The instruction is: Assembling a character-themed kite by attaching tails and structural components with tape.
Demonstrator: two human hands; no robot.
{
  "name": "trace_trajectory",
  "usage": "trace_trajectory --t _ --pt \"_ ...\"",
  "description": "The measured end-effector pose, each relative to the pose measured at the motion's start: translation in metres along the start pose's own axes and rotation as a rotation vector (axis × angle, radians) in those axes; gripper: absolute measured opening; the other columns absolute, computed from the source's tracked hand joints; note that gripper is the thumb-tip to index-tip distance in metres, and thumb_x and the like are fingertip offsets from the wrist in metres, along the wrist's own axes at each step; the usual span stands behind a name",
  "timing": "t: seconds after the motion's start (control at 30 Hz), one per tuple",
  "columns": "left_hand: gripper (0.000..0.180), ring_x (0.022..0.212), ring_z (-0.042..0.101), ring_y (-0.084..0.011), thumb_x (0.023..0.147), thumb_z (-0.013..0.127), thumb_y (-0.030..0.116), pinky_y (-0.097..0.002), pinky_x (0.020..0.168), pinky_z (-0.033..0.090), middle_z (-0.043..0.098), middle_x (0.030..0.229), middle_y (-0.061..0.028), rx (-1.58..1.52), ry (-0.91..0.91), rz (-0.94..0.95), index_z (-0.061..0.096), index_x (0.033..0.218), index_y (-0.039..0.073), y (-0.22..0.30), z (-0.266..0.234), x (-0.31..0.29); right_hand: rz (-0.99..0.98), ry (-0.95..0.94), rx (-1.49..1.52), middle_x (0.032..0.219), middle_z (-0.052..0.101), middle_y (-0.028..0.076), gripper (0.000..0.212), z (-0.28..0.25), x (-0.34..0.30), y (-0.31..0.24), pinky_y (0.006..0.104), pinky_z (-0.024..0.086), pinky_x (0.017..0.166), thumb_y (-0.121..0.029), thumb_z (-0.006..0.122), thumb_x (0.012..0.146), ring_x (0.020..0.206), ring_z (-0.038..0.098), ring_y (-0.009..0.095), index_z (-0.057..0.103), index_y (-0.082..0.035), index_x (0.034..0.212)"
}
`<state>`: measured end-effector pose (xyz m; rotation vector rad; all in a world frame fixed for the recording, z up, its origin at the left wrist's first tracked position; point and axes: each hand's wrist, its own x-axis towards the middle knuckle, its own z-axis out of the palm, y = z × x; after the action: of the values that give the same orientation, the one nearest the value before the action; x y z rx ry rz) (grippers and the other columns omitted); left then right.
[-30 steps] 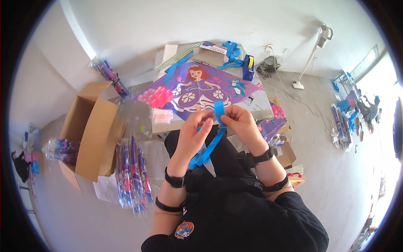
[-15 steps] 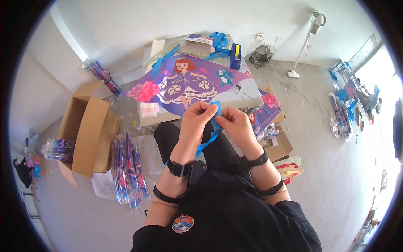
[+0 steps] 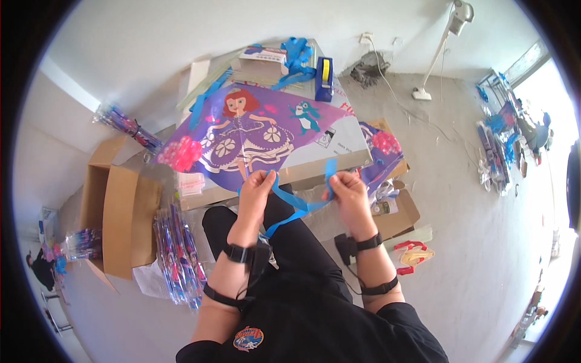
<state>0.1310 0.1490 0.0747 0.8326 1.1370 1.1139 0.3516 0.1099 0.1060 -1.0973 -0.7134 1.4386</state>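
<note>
A blue ribbon (image 3: 289, 199) hangs in a slack loop between my two hands, above my lap. My left hand (image 3: 256, 189) pinches one part of it near the table's front edge. Between thumb and fingers, my right hand (image 3: 349, 192) grips another part, with a short end sticking up above the fist. Just beyond my hands, a purple kite sheet (image 3: 284, 136) printed with a red-haired figure in a gown lies spread on the table. Its near edge reaches close to my left hand.
On the table's far side are a blue tape dispenser (image 3: 324, 78), an open white box (image 3: 264, 55) and more blue ribbon (image 3: 296, 54). An open cardboard box (image 3: 121, 212) and wrapped kite bundles (image 3: 178, 254) stand at left. Another carton (image 3: 399, 209) sits right of my legs.
My hands, close together before, have moved apart, the right one to the right and the left one leftward. The ribbon now spans the gap between them. The whole view has shifted slightly.
</note>
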Motion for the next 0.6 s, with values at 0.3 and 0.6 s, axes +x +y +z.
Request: trace_trajectory --t 0.3,0.6 --pt "0.022 0.123 0.044 -0.0367 0.08 0.066 0.019 -0.0491 0.095 0.039 0.046 0.134 -0.0209 1.321 0.015 0.467 0.057 0.074 0.0 -0.11 -0.063 0.153 0.094 0.234 -0.087 0.069 0.059 -0.001 0.016 -0.079 0.091 0.034 0.0191 0.039 0.047 -0.017 0.063 0.091 0.053 0.055 0.008 0.063 -0.001 0.089" --pt "0.024 0.139 0.023 -0.0382 0.082 0.062 0.023 -0.0634 0.101 0.019 0.026 0.151 -0.0204 1.441 -0.104 0.345 0.06 0.076 0.0 -0.151 -0.113 0.155 0.165 0.316 -0.064 0.069 0.059 0.001 0.011 -0.122 0.123 0.085 0.0196 0.04 0.047 -0.013 0.065 0.089 0.052 0.054 0.009 0.058 -0.004 0.087"
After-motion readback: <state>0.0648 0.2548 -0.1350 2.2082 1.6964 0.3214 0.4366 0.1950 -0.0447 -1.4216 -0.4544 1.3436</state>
